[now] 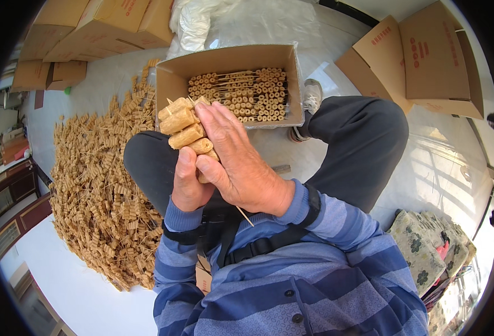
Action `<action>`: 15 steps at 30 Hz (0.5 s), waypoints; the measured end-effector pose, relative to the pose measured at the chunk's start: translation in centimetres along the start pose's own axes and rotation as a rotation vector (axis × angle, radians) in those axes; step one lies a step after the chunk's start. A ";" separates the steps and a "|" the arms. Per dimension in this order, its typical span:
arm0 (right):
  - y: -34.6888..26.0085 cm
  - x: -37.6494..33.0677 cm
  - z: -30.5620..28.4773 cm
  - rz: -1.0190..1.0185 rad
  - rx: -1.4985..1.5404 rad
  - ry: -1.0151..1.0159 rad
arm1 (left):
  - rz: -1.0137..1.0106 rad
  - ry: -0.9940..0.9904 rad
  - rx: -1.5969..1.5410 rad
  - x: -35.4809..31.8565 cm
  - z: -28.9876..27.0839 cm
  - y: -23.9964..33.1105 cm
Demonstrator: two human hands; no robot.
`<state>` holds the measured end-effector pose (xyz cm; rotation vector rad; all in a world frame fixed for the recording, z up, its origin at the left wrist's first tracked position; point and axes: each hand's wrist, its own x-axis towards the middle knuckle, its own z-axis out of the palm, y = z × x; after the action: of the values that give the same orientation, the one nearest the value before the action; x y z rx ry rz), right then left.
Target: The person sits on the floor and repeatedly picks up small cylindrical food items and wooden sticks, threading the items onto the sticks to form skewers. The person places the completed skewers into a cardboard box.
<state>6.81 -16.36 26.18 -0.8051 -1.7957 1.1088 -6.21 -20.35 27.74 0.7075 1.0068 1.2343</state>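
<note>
Several tan hollow rolls threaded on thin wooden sticks (186,133) are bunched together between my hands, above my left knee. My left hand (189,185) grips the bundle from below, its thumb up against the rolls and its other fingers mostly hidden. Across the right side of the rolls lies my right hand (240,162), fingers together and thumb bent in, pressing them against the left. One bare stick end (244,216) pokes out below the right wrist. Just beyond my hands stands an open cardboard box (224,60), holding rows of the same skewered rolls laid flat.
A large heap of skewered rolls (104,196) spreads over the floor to my left. Cardboard boxes stand at the far left (109,28) and far right (434,56). Clear plastic sheeting (247,25) lies behind the open box. A patterned cushion (426,246) is at the right.
</note>
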 end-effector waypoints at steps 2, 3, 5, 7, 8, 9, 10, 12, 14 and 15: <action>0.2 0.3 -0.4 -0.027 0.031 0.018 | -0.046 0.018 0.014 0.6 -0.2 0.7; 0.2 0.4 -0.6 -0.033 0.027 0.025 | -0.065 0.026 0.015 1.0 -0.3 1.2; 0.1 0.7 -1.2 -0.040 0.024 0.044 | -0.102 -0.004 0.094 2.0 -0.4 2.3; 0.3 0.8 -2.2 -0.032 0.015 0.053 | -0.121 -0.041 0.154 3.1 0.0 3.4; 0.5 0.7 -2.8 0.008 -0.015 0.086 | -0.054 -0.032 0.225 3.8 0.3 3.9; 0.8 0.3 -3.3 0.061 -0.049 0.104 | -0.045 -0.092 0.265 5.0 0.0 5.0; 1.1 0.0 -3.7 0.116 -0.117 0.108 | -0.040 -0.142 0.308 6.4 -0.3 6.2; 1.6 -0.9 -3.3 0.247 -0.290 -0.027 | -0.002 -0.200 0.522 8.9 -0.7 7.5; 2.4 -2.0 -2.9 0.410 -0.490 -0.329 | 0.124 -0.255 0.914 11.5 -1.1 6.7; 2.8 -2.5 -2.5 0.316 -0.525 -0.270 | 0.221 -0.310 1.165 13.0 -1.5 5.8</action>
<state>10.37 -16.43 23.40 -1.3370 -2.2894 0.9818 -9.74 -6.51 29.16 1.8798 1.3685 0.5741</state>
